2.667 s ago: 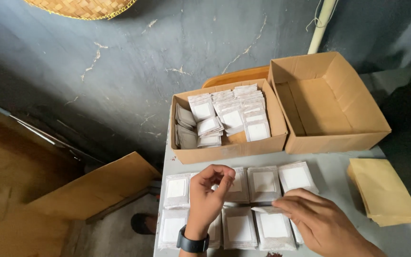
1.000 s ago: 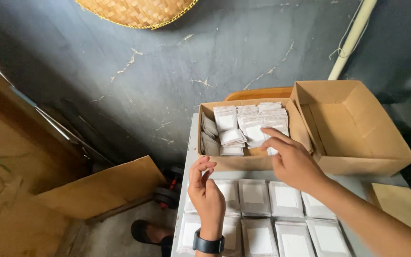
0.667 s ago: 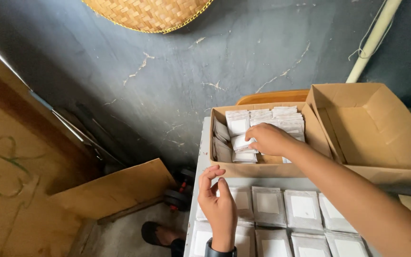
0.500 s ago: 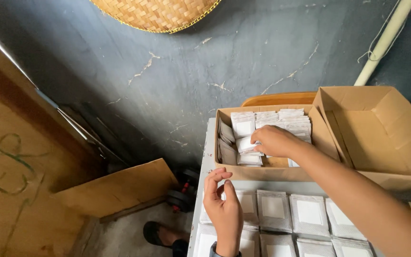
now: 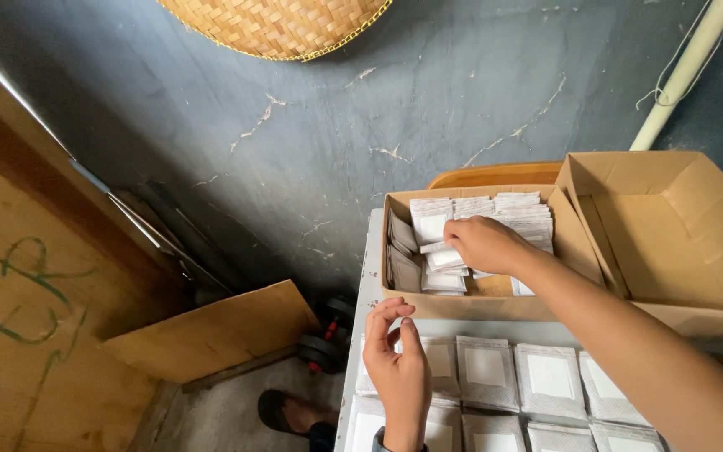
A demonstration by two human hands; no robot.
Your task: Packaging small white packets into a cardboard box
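My right hand (image 5: pixel 483 243) reaches into an open cardboard box (image 5: pixel 575 238) and its fingers pinch small white sachets (image 5: pixel 441 255) stacked inside. More sachets (image 5: pixel 495 205) stand in rows at the back of that box. My left hand (image 5: pixel 399 368) hovers over the near left of the grey table (image 5: pixel 367 276), fingers curled and apart, holding nothing. Under and beside it, flat white sachets (image 5: pixel 550 377) lie in rows on the table.
An empty cardboard box (image 5: pixel 671 226) stands to the right. A wooden tray edge (image 5: pixel 495 174) shows behind the boxes. A woven basket (image 5: pixel 274 25) hangs on the dark wall, a white pipe (image 5: pixel 684 71) runs at right. Wooden boards (image 5: pixel 211 335) and my foot (image 5: pixel 290 412) are on the floor.
My right hand left the laid-out sachets, reached into the box and took hold of sachets there. My left hand stayed over the table's left side. The view shifted left.
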